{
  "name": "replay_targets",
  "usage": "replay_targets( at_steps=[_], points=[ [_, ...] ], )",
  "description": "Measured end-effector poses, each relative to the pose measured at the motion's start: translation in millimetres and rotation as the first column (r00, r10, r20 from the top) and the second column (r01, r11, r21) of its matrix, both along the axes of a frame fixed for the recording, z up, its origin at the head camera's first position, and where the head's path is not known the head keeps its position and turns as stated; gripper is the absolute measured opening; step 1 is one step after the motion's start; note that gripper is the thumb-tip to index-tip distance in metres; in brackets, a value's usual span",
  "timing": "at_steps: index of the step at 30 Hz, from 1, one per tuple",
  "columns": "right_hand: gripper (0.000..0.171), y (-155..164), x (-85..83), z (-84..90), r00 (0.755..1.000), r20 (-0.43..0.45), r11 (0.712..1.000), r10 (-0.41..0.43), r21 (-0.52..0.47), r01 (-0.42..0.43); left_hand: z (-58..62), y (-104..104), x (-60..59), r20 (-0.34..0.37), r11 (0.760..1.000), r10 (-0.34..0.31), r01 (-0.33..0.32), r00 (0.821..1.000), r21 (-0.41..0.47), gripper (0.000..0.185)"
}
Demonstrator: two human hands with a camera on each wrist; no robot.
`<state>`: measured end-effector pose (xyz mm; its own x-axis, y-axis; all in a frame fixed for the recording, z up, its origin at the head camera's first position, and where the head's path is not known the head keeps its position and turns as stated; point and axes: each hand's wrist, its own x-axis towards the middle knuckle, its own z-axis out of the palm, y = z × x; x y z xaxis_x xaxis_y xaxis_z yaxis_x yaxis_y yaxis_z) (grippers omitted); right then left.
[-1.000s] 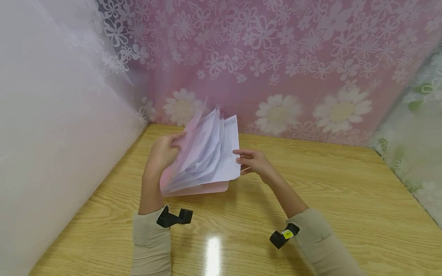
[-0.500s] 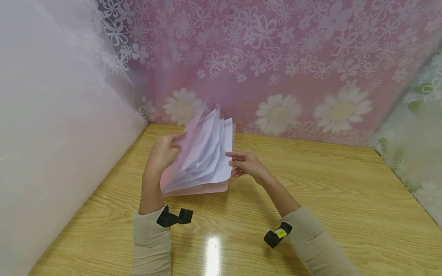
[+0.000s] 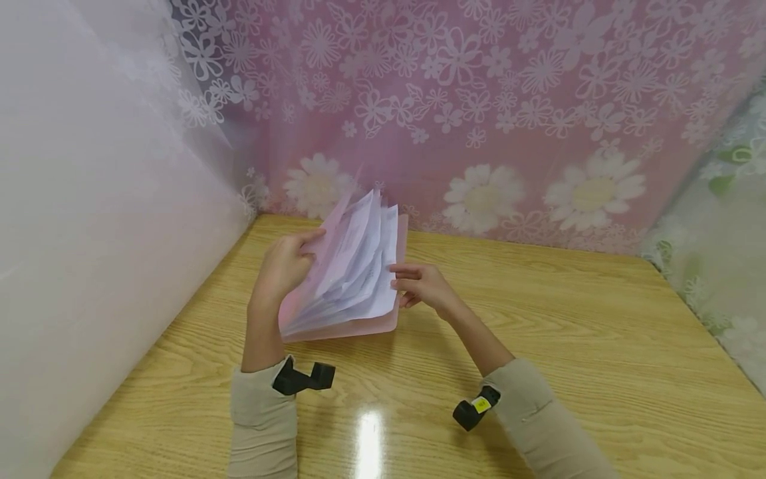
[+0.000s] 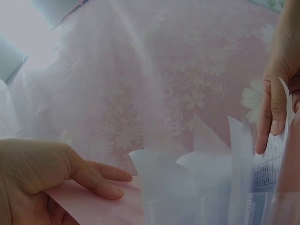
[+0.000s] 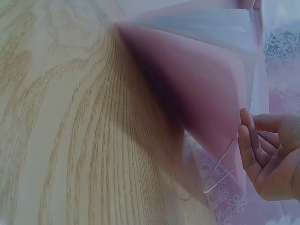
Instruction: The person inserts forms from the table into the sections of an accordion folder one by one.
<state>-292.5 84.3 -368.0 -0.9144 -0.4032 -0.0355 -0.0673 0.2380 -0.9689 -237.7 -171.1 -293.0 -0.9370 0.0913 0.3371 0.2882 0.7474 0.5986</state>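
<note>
A pink folder stands partly spread on the table, its inner leaves fanned out. White printed sheets in clear sleeves make up the fan. At the left, my left hand grips the pink front cover, thumb on one face and fingers behind. My right hand pinches the outer edge of the rightmost printed sheet, just in front of the back cover. In the right wrist view, a thin elastic loop hangs by the pink back cover, near the right fingertips.
The wooden table extends to the right and in front of the folder. A pink floral curtain closes off the back. White sheeting rises along the left side, and flowered sheeting along the right.
My right hand has moved left, carrying the rightmost sheet toward the other leaves, so more of the pink back cover shows behind it. The left hand stays in place on the front cover.
</note>
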Motion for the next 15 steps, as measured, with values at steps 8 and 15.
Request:
replay_targets(
  at_steps=[8, 15],
  points=[
    [0.041, -9.0, -2.8, -7.2, 0.999, -0.033, 0.999, -0.013, 0.046, 0.015, 0.0, 0.5, 0.0, -0.001, 1.000, -0.009, 0.009, 1.000, 0.004, 0.049],
    [0.044, -17.8, -2.1, -11.9, 0.996, -0.066, 0.995, -0.055, 0.084, 0.060, 1.4, 1.7, 0.5, -0.022, 1.000, -0.021, 0.022, 1.000, 0.011, 0.049]
  ],
)
